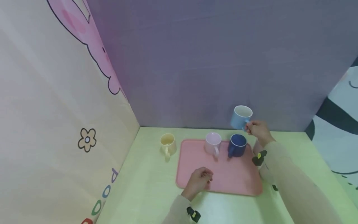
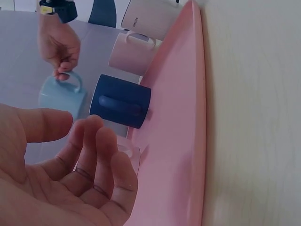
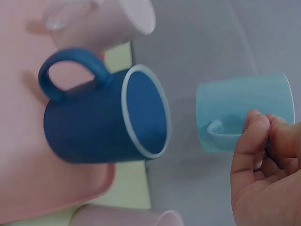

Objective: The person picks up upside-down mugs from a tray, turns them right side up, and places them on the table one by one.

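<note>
My right hand (image 1: pixel 258 130) pinches the handle of a light blue mug (image 1: pixel 239 119), which is held upright in the air at the back, beyond the tray. A dark blue mug (image 3: pixel 94 122) stands on the back right of the pink tray (image 1: pixel 218 177), just in front of the raised mug. Left of it on the tray is a pale pink mug (image 1: pixel 213 143). Over the tray's front left edge hovers my left hand (image 1: pixel 199 180), its fingers loosely curved with nothing in them.
A yellow mug (image 1: pixel 168 145) stands on the table left of the tray. Past the tray's right side are another pink mug (image 2: pixel 133 52) and a whitish mug with small lettering (image 2: pixel 153 18), mostly covered by my right arm in the head view. A grey-purple backdrop (image 1: pixel 195 77) rises behind the table.
</note>
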`<state>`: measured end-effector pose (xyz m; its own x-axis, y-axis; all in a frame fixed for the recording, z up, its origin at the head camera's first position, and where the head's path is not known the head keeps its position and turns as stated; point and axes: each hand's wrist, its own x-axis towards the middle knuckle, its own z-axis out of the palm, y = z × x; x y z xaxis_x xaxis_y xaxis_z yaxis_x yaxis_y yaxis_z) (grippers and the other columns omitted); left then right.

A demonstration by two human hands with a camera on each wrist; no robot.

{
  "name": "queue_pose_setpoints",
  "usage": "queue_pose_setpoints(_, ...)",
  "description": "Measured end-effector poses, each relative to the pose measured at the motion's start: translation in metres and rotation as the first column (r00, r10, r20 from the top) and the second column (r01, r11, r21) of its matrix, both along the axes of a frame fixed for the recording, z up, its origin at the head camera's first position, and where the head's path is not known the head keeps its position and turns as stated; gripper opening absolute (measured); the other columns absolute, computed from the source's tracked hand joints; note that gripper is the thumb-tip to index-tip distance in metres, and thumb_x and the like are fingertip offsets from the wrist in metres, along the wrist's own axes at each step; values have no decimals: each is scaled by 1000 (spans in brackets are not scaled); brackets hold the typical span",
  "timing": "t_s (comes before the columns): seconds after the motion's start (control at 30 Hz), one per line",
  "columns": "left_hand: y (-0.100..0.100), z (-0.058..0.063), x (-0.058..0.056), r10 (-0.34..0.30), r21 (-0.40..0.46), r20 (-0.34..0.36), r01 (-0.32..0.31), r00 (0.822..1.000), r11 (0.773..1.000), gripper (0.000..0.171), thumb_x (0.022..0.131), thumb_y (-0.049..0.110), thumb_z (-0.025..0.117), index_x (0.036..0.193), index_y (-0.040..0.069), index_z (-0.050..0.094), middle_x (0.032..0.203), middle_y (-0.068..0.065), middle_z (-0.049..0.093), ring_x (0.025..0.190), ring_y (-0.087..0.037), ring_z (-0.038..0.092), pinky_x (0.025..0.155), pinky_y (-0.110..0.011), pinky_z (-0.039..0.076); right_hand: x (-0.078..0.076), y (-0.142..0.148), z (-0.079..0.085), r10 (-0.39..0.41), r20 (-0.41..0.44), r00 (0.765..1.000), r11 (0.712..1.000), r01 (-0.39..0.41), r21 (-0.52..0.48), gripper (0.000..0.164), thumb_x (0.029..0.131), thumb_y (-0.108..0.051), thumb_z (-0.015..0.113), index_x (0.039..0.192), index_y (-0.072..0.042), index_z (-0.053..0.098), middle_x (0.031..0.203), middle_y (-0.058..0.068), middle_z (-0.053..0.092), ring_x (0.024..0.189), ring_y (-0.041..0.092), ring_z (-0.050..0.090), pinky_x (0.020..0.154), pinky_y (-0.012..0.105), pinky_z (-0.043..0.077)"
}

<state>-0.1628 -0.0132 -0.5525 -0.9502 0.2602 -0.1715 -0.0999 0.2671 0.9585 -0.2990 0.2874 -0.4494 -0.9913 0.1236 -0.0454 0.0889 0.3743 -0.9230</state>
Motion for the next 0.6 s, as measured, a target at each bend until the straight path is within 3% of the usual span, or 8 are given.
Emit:
queue_pose_setpoints(0.17,-5,-1,-2,6,-9,-4,-6,1000,1000,11,99,12,61,104,9,70,87,-1,69,80,-18,65,65,-29,56,-15,10,-23,-33,40,999,999,33,19,25,102,-5,43,105,15,58,71,-11,59,67,-1,55,63,14,51)
queue_pose_setpoints(0.37,-6,-4,-4,17,16,18,-17,1000,1000,10,99,12,62,103,10,71,86,-1,69,78,-16,64,67,-32,57,-22,20,-39,-15,109,994,996,6,86,25,101,-6,41,88,5,59,67,-7,56,67,8,51,65,20,46)
queue_pose_setpoints(0.6,-6,-8,-3,15,23,15,-16,1000,1000,9,99,12,62,102,8,70,84,-1,68,76,-15,63,66,-30,56,-30,12,-50,-84,102,991,977,61,206,23,98,-6,50,95,13,63,67,0,61,65,11,54,59,23,47)
